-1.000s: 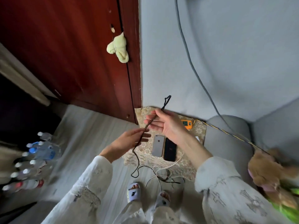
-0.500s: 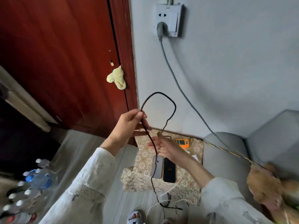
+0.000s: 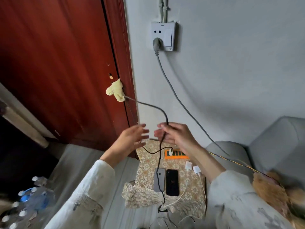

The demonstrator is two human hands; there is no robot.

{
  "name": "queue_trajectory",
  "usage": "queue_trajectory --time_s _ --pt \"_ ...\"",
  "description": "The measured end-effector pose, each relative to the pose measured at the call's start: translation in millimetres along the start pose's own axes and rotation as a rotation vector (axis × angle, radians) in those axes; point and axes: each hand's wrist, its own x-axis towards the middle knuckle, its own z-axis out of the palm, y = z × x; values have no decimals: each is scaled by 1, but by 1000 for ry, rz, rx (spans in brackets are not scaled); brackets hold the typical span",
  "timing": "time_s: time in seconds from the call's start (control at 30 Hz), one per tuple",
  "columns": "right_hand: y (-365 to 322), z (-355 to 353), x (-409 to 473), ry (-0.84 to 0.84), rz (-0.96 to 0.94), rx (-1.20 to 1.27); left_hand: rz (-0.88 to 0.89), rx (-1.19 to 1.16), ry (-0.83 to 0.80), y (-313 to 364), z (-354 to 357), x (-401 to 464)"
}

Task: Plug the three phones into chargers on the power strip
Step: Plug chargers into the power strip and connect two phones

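Observation:
A black charging cable (image 3: 160, 154) arcs up in the air and hangs down over the small cloth-covered table (image 3: 145, 166). My right hand (image 3: 175, 134) pinches the cable at chest height. My left hand (image 3: 132, 139) is beside it, fingers spread, holding nothing. On the table lie a silver phone (image 3: 159, 180) and a black phone (image 3: 172, 182) side by side. An orange power strip (image 3: 177, 154) sits at the table's back, with one white charger (image 3: 170, 152) plugged in. Two white chargers (image 3: 192, 166) with white cables lie loose to the right of the phones.
A grey cord runs from the wall socket (image 3: 162, 36) down toward a grey sofa arm (image 3: 231, 156) on the right. A red wooden door (image 3: 57, 71) stands at the left with a yellow cloth (image 3: 115, 92) on it. Water bottles (image 3: 28, 202) lie at the lower left.
My left hand has let go of the black cable and opened. My right hand rose and took hold of the cable. The view tilted upward, showing the wall socket.

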Motion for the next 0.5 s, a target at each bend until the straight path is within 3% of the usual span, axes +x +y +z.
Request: queue_trajectory --time_s 0.07,0.13,0.27,0.4,0.5 --pt "-21 1 8 16 -12 138 -63 198 -210 -22 7 -6" --pt "-39 2 15 19 -25 225 -69 332 -301 -33 17 -11" --pt "-56 3 20 27 -51 294 36 415 -148 -24 32 -15" --pt "-33 2 12 130 -32 148 158 330 -24 -9 34 -23" --pt "8 3 2 73 72 70 230 140 92 -2 30 -25"
